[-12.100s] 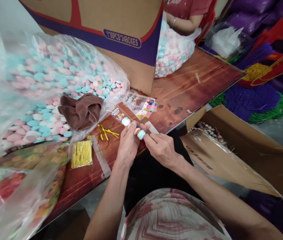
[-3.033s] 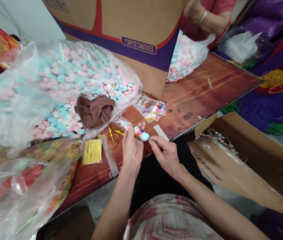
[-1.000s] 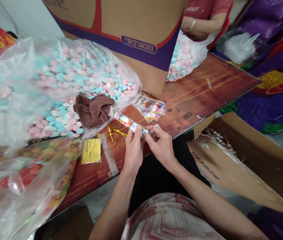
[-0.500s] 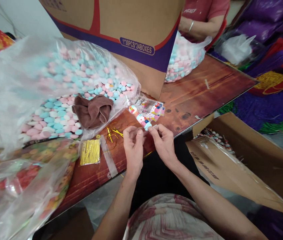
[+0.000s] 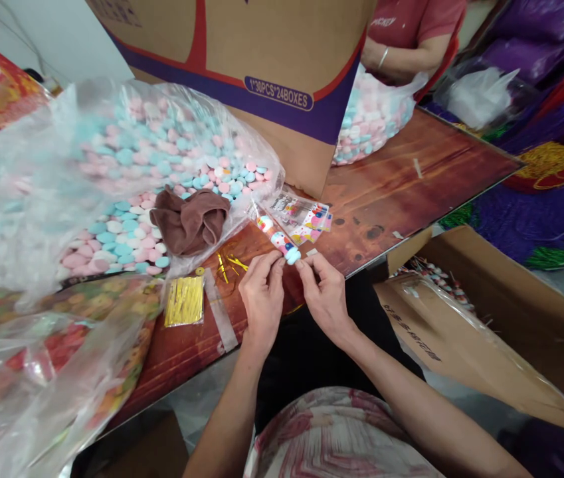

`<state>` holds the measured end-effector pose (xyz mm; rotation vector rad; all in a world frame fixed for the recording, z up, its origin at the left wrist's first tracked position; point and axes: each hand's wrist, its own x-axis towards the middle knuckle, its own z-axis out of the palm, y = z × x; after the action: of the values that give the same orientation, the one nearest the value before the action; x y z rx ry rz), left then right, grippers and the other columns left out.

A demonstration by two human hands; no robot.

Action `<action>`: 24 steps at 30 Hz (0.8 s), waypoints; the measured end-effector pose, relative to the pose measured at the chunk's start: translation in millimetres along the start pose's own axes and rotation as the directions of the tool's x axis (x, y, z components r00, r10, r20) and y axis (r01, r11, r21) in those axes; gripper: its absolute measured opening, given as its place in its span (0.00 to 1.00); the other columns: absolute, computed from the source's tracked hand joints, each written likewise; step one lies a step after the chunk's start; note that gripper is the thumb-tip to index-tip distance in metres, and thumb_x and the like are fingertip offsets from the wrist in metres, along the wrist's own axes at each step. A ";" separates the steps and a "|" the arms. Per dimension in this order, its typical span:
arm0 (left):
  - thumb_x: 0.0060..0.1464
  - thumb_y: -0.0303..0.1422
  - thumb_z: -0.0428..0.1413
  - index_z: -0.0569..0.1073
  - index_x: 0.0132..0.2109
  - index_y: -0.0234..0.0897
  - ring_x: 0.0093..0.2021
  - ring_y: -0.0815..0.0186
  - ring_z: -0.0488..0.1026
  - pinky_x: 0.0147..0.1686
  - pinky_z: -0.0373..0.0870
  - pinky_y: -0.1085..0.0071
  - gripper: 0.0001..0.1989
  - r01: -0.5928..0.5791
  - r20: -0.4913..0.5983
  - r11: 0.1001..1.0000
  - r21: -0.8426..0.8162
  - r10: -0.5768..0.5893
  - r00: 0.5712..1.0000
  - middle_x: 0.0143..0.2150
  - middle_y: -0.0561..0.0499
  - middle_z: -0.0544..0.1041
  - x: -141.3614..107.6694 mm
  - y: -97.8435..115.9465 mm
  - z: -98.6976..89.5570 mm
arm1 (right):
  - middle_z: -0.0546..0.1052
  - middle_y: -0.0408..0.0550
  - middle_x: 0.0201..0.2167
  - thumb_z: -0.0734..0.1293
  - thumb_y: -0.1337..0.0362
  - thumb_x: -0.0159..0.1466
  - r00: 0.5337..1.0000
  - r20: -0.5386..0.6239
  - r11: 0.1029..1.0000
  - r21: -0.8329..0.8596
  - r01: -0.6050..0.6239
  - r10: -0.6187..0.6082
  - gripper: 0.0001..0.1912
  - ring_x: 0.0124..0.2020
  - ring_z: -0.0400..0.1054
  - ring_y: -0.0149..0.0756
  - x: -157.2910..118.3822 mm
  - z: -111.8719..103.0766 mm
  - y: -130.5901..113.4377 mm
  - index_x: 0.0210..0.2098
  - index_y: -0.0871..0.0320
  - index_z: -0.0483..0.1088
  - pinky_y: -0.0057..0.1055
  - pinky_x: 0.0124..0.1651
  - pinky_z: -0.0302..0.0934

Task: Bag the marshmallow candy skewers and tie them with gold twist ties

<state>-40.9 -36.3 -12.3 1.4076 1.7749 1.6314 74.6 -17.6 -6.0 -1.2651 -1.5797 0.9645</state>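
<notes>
A slim clear packet (image 5: 278,238) filled with pastel candies slants over the table edge, its near end between my hands. The fingers of my left hand (image 5: 263,292) are pinched at the left of that end. My right hand (image 5: 324,292) pinches the packet's right corner between thumb and fingers. Behind the packet lie flat printed bags (image 5: 304,216). Loose gold twist ties (image 5: 229,264) and a pack of gold ties (image 5: 185,301) are left of my left hand. A brown cloth (image 5: 190,221) rests on a big clear bag of pink, blue and white candies (image 5: 127,229).
A large carton (image 5: 282,40) stands at the back of the table (image 5: 391,192). Behind it sits a person (image 5: 411,53) at another candy bag (image 5: 374,116). An open box (image 5: 511,312) with wrapped items is at the right. Plastic bags (image 5: 47,378) cover the left.
My left hand has closed from loosely curled fingers to a pinch beside the packet's near end. The whole view has shifted slightly.
</notes>
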 end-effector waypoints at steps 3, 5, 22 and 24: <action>0.59 0.30 0.55 0.80 0.42 0.43 0.41 0.64 0.75 0.44 0.69 0.68 0.09 -0.023 0.046 1.000 0.019 0.022 0.999 0.39 0.50 0.79 1.6 -1.9 -3.6 | 0.61 0.37 0.22 0.60 0.61 0.68 1.000 -0.001 1.000 -0.027 0.013 -0.013 0.13 0.23 0.54 0.28 -1.6 -0.2 -0.1 0.27 0.56 0.62 0.27 0.30 0.52; 0.59 0.30 0.55 0.80 0.43 0.43 0.41 0.64 0.75 0.44 0.70 0.68 0.09 -0.050 0.070 0.998 0.039 0.047 0.996 0.39 0.49 0.79 2.0 -2.1 -5.2 | 0.61 0.37 0.21 0.60 0.60 0.68 1.000 0.000 0.999 -0.041 0.018 -0.018 0.13 0.23 0.54 0.28 -2.3 -0.2 0.5 0.27 0.56 0.62 0.27 0.29 0.52; 0.52 0.22 0.52 0.71 0.33 0.39 0.31 0.68 0.67 0.33 0.63 0.72 0.07 -0.195 0.134 0.931 0.309 0.160 0.978 0.30 0.53 0.70 6.2 4.4 -6.7 | 0.66 0.39 0.22 0.58 0.63 0.68 0.996 0.029 0.982 -0.165 0.087 -0.084 0.12 0.23 0.58 0.29 -6.4 2.2 3.0 0.28 0.56 0.63 0.27 0.30 0.54; 0.51 0.22 0.52 0.69 0.32 0.39 0.30 0.68 0.65 0.33 0.62 0.72 0.07 -0.185 0.118 0.925 0.332 0.154 0.981 0.30 0.53 0.68 6.5 4.9 -6.5 | 0.65 0.39 0.21 0.58 0.64 0.67 0.994 0.027 0.974 -0.199 0.105 -0.102 0.12 0.22 0.57 0.29 -5.9 1.4 2.2 0.27 0.56 0.63 0.27 0.29 0.53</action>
<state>-46.9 -35.3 -3.8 1.8036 2.0023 1.3544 74.6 -23.1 -9.5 -1.2986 -1.7731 0.7677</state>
